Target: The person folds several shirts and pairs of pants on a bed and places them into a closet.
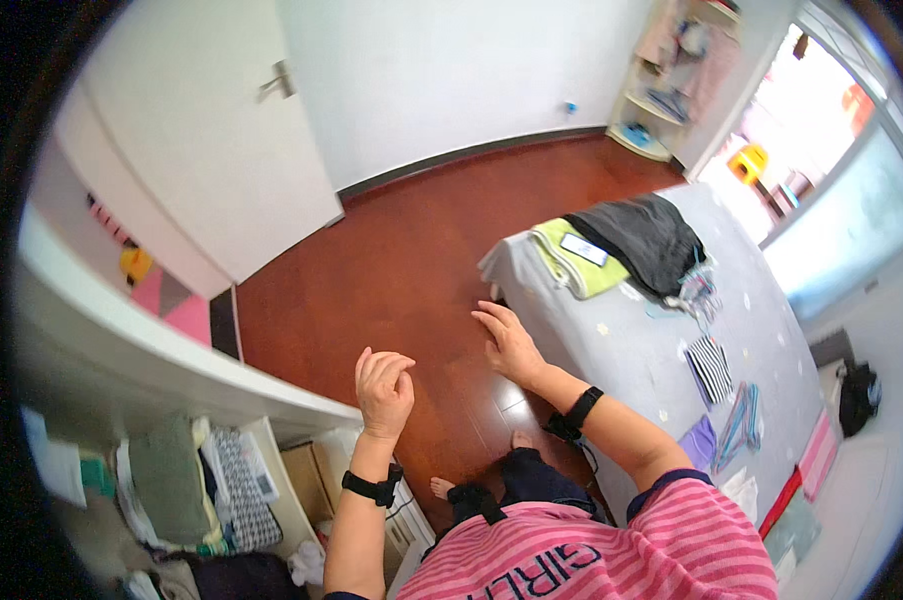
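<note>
My left hand is raised above the wooden floor, with its fingers bent and nothing in them. To its right, my right hand is held near the corner of the bed, empty, its fingers apart. Each wrist wears a black strap. On the grey bedsheet lie a folded yellow-green cloth with a phone on top, and a dark grey garment beside it. Farther down the bed are a striped black-and-white folded cloth, a purple cloth and several hangers.
An open cabinet at lower left holds folded clothes. A white door stands at upper left. A corner shelf and a bright doorway are at upper right. A black bag is beyond the bed.
</note>
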A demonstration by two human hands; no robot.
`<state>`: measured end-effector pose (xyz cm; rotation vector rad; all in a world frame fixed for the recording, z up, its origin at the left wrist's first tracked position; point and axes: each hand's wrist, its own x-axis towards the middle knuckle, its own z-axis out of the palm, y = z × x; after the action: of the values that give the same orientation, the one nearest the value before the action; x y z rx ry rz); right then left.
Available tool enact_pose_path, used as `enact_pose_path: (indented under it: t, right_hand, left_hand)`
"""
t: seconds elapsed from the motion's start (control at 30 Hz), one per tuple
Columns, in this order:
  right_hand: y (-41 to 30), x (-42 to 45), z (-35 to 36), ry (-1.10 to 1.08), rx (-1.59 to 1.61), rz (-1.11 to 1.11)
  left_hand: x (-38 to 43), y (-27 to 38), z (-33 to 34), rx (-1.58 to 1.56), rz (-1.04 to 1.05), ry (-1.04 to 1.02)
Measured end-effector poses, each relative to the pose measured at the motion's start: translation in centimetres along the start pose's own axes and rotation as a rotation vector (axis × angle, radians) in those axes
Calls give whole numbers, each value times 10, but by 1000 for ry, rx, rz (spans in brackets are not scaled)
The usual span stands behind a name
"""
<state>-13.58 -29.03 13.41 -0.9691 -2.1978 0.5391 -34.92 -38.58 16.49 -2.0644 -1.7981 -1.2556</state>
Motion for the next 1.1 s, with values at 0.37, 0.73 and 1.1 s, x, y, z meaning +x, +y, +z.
enact_pose_path:
  t: [0.37,0.73,1.1]
  right_hand:
    - [154,-144,-126,263,-151,440]
    - [257,-255,-195,461,-176,961]
    - [261,-275,-195,602,-153,1292]
  left_hand:
    - [64,95,191,-352,165,-348]
    - [106,186,343,-488,238,-728]
    - [161,246,469,-748,373,-981]
